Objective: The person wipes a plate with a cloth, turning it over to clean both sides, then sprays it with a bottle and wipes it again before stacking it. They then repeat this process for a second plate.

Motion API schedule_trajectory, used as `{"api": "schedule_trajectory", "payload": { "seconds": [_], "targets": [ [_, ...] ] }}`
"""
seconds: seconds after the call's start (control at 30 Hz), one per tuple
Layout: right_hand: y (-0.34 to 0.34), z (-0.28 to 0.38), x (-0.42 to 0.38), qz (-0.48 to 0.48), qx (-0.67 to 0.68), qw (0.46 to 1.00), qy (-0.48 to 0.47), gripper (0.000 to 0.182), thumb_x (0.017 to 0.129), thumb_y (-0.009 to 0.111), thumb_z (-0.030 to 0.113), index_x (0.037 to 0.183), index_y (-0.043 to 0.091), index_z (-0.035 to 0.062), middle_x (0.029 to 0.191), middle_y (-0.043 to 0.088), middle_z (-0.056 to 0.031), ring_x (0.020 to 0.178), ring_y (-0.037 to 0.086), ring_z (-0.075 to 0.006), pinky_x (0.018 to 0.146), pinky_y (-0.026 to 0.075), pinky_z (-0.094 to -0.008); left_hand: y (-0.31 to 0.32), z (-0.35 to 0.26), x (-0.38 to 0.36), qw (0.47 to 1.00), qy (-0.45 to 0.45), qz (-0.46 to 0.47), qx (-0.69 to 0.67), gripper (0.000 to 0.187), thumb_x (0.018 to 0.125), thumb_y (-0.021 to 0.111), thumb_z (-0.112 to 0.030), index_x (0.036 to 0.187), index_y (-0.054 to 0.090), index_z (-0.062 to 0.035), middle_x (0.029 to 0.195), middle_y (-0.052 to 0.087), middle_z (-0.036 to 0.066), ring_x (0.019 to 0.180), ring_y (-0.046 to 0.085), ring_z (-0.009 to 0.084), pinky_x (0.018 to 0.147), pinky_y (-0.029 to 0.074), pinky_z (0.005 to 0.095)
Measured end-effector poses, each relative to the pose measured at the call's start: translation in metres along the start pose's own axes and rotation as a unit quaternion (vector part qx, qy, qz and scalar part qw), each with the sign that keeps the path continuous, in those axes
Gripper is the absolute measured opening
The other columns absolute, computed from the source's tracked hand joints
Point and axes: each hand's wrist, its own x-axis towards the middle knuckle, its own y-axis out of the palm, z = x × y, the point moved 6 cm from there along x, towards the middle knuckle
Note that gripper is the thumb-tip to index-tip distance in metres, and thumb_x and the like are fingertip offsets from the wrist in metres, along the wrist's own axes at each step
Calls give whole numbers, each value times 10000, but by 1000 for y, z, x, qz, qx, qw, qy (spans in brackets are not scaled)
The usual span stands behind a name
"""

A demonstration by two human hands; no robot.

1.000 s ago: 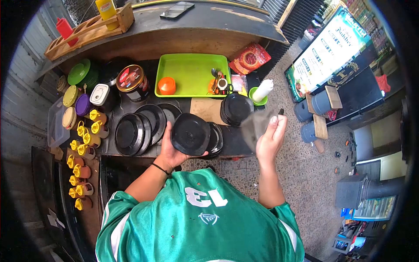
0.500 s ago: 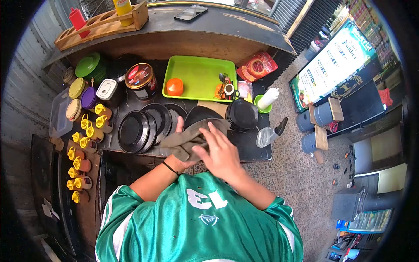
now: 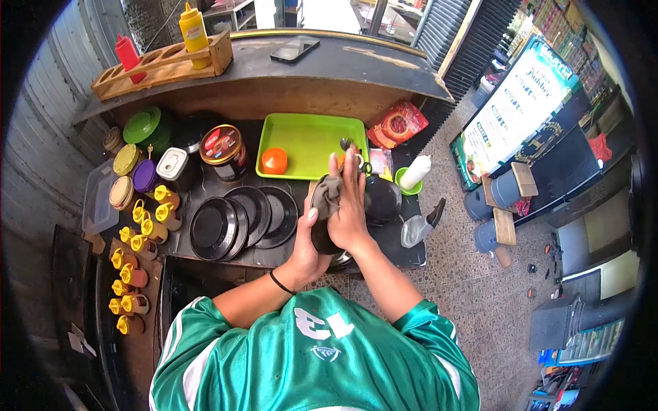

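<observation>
A dark plate [image 3: 321, 236] stands tilted nearly on edge between my hands. My left hand [image 3: 306, 246] grips it from the left side, thumb up. A bunched grey-brown cloth [image 3: 327, 196] lies against the plate's upper part, pressed by my right hand [image 3: 349, 209], whose fingers stretch upward with the palm flat on it. Left of my hands, several black plates [image 3: 212, 228] rest overlapping on the black table. Behind my right hand, a stack of dark plates or bowls [image 3: 384, 200] is partly hidden.
A green tray [image 3: 312, 127] holds an orange cup [image 3: 274, 161] and utensils. Yellow-lidded bottles [image 3: 156, 229] and lidded tubs line the left. A white squeeze bottle [image 3: 415, 171] stands in a green cup, with a clear spray bottle [image 3: 413, 231] nearer. A raised shelf [image 3: 343, 67] runs behind.
The plate has turned from slanted to nearly upright. My right hand has moved up and right with the cloth, its fingers now pointing upward. The camera view has shifted slightly.
</observation>
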Motion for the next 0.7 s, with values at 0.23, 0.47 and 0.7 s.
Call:
{"api": "schedule_trajectory", "payload": {
  "seconds": [0.23,0.47,0.7],
  "targets": [
    [8,16,-25,-71,206,971,102,676,1169,410,295,1726,161,3,1808,106,-237,1682,68,-385,1346,142,-450,6,-19,13,979,97,53,170,960,973,597,-595,1699,293,-46,1723,333,140,1607,305,291,1325,175,408],
    [-16,55,-7,92,147,973,-151,834,1049,412,729,1736,312,266,1799,90,-277,1642,176,-496,1289,224,-600,-22,-6,10,993,70,39,-91,675,1118,482,-464,1671,317,-114,1636,464,91,1525,442,266,1282,345,432],
    [-25,24,21,-40,-36,998,-38,986,1002,600,608,1741,200,92,1795,89,-281,1616,233,-511,1275,282,-569,-6,-12,15,999,29,10,-44,845,1029,478,-677,1642,423,-97,1661,478,110,1528,458,283,1280,349,486]
  ]
}}
